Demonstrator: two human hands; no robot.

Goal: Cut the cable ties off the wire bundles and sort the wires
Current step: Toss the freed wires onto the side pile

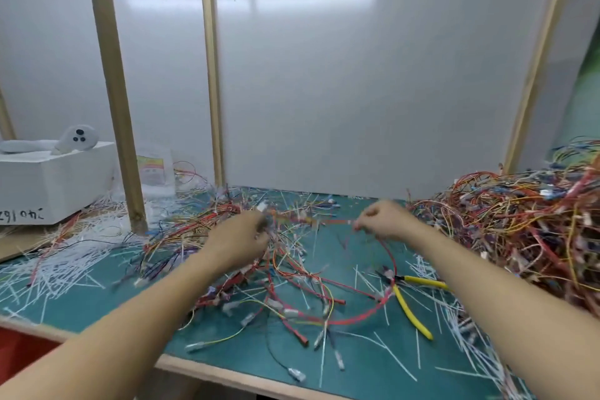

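Mat [357, 367]; hands [240, 239] [388, 221] perhaps around wire [334, 222]

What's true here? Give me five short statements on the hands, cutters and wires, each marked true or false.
1. The cutters lie on the mat, in neither hand. True.
2. The big wire pile is on the left. False: the pile is on the right.
3. The left hand and right hand hold a red wire stretched between them. True.
4. The cutters have blue handles. False: they are yellow.
5. The white box stands at the right. False: the box is at the far left.
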